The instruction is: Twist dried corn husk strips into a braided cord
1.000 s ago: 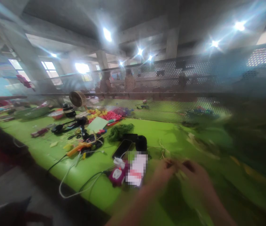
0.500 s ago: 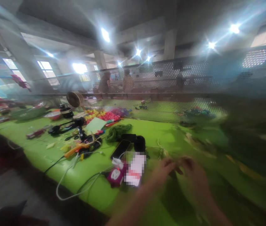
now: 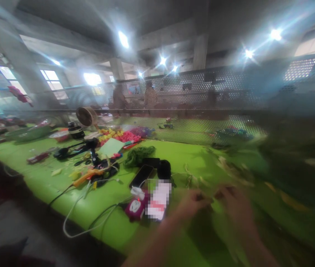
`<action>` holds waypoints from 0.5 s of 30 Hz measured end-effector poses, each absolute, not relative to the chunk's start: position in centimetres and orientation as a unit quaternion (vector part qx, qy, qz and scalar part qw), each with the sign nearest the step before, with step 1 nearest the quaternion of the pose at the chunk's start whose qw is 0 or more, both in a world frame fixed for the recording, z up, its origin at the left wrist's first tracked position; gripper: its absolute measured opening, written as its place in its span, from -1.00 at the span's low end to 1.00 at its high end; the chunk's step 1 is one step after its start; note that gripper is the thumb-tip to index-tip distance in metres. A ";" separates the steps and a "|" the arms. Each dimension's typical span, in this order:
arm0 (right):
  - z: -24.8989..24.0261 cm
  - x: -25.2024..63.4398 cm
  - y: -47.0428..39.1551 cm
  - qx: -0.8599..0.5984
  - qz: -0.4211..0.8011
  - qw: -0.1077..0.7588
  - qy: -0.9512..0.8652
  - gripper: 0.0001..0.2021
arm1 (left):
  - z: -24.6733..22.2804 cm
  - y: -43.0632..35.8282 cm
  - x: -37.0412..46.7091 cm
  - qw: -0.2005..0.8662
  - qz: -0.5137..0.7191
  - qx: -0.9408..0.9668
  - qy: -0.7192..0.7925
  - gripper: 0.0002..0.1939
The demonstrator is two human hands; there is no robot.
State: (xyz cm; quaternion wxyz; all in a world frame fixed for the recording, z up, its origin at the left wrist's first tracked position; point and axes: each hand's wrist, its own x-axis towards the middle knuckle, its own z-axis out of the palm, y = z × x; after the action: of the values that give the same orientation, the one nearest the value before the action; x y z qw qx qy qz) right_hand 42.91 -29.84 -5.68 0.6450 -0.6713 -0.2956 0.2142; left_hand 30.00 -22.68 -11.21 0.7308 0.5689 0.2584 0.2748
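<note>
My left hand (image 3: 197,202) is over the green table (image 3: 183,150), right of a phone (image 3: 158,202) with a bright, pixelated screen. Its fingers are closed together, and what they pinch is too blurred to name. Just to its right, my right hand (image 3: 231,194) has its fingertips pinched too, with a small gap between the hands. Anything in its fingers cannot be made out. Beyond the left hand lie thin pale strands (image 3: 191,178). More pale, leaf-like strips (image 3: 231,170) rest past the right hand, partly blurred.
Left of the hands are a purple plug block (image 3: 135,208) with white and black cables, a dark phone (image 3: 141,175), a black round object (image 3: 164,169) and green yarn (image 3: 140,155). An orange glue gun (image 3: 87,177) lies farther left. A perforated metal screen (image 3: 185,96) stands behind.
My hands have moved slightly apart, from fingertips almost together to a small gap between them. The whole scene has shifted a little to the left in view.
</note>
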 end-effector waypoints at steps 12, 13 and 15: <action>-4.9 43.0 -29.8 -0.638 0.261 0.659 -0.300 -0.78 | -10.8 -22.8 29.4 0.689 0.266 0.633 0.233 -0.59; -4.9 42.9 -29.8 -0.643 0.267 0.651 -0.302 -0.78 | -10.6 -22.7 29.2 0.698 0.268 0.620 0.238 -0.56; -5.0 42.8 -29.9 -0.657 0.281 0.628 -0.308 -0.75 | -10.3 -22.6 28.9 0.715 0.272 0.593 0.251 -0.51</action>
State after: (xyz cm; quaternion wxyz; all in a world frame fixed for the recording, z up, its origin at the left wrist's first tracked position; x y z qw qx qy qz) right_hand 42.82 -29.91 -4.97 0.6278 -0.6571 -0.3081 0.2814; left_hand 28.88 -22.60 -10.34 0.7148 0.5933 0.2514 0.2718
